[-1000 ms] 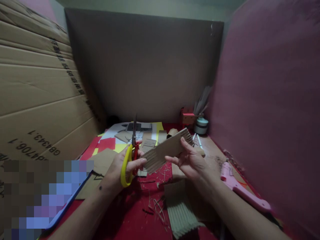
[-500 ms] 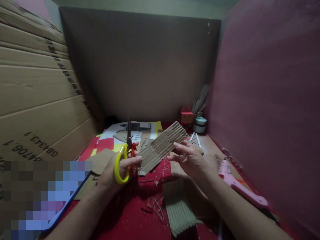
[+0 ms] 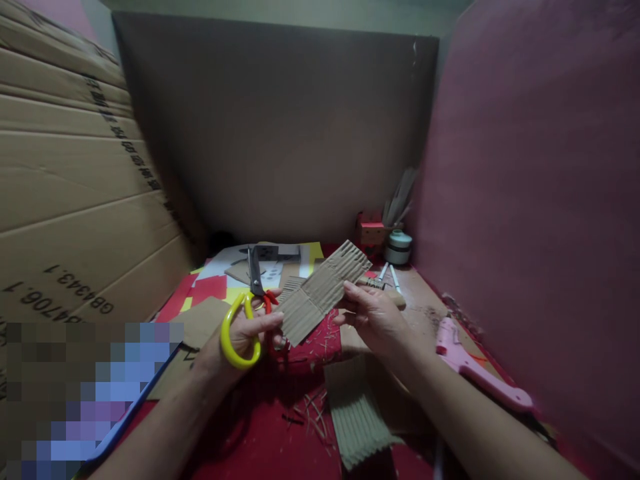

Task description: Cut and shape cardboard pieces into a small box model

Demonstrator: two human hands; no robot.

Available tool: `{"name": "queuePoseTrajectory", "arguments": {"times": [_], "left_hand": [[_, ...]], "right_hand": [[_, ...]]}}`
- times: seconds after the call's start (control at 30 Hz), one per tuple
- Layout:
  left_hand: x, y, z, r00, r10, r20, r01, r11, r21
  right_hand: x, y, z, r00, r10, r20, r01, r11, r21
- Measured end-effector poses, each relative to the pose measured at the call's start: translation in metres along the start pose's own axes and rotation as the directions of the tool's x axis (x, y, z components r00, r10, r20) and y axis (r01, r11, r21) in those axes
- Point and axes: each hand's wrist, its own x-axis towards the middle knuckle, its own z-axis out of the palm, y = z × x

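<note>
Corrugated strip turned over, ridged face to the camera

From my seat far off, I see the corrugated strip just right of the centre of the frame, held up at a slant, its far end toward the upper right. A second ago it shows me a plainer face with ridges only toward its ends; now the side crossed by ridges faces me, with a crease partway along. I take that as a piece being looked over rather than cut.

My left hand pinches the strip's lower left end, thumb on the near face; the fingers behind are partly hidden from me. The same hand carries the scissors, a yellow handle loop around part of it. Their blades, almost upright a second ago, now lean to the upper left, clear of the strip; I judge them parked for the moment.

My right hand has shifted too: its thumb lies across the face in the oldest view, but now the fingertips nip the lower right edge. I cannot tell how far they reach behind.

Around this, thin scraps litter the red surface at lower centre, just beside another ridged piece. The pink glue gun lies at lower right, well apart from the strip.
</note>
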Motion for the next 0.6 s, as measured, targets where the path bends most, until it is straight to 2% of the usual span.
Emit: {"name": "queuePoseTrajectory", "arguments": {"times": [0.4, 0.5, 0.6], "left_hand": [[-0.0033, -0.0048, -0.0048, 0.99, 0.041, 0.135, -0.036, 0.998, -0.043], [-0.0033, -0.0054, -0.0035, 0.987, 0.067, 0.144, -0.061, 0.997, -0.048], [-0.0031, -0.0035, -0.0001, 0.99, 0.093, 0.107, -0.084, 0.992, -0.089]], "right_hand": [[0.0018, 0.0023, -0.0076, 0.999, -0.025, 0.045, 0.024, 0.999, 0.034], [0.0023, 0.0029, -0.0085, 0.998, -0.052, 0.028, 0.051, 0.997, 0.051], [0.0024, 0.0022, -0.0081, 0.998, -0.058, -0.001, 0.058, 0.996, 0.069]]}}
